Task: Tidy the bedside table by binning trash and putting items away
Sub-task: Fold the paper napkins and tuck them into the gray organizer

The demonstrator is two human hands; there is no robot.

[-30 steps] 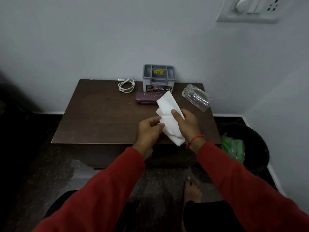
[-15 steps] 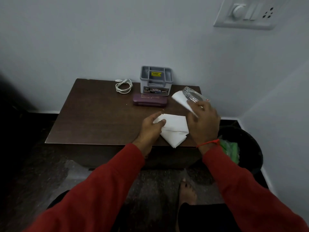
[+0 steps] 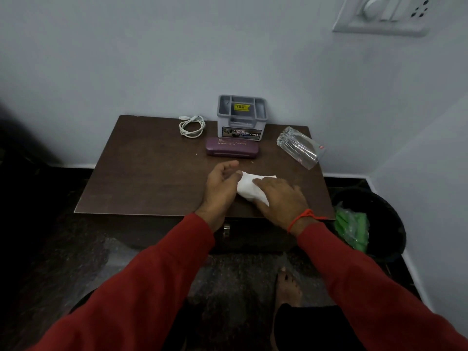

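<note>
A folded white tissue (image 3: pixel 247 186) lies on the dark wooden bedside table (image 3: pixel 141 178) near its front edge. My right hand (image 3: pixel 281 201) lies flat over the tissue's right part, pressing it down. My left hand (image 3: pixel 220 183) touches its left edge with the fingers spread. Behind them sit a purple spectacle case (image 3: pixel 231 150), a grey plastic organiser (image 3: pixel 241 117), a coiled white cable (image 3: pixel 191 125) and a clear glass (image 3: pixel 297 148) lying on its side at the right.
A black bin (image 3: pixel 379 206) holding green plastic stands on the floor right of the table, against the wall corner. A switchboard (image 3: pixel 385 15) is high on the wall. My bare foot (image 3: pixel 288 287) is on the dark floor in front.
The tissue went from held up in both hands to folded flat on the table. My right hand came back from near the glass and now presses on the tissue.
</note>
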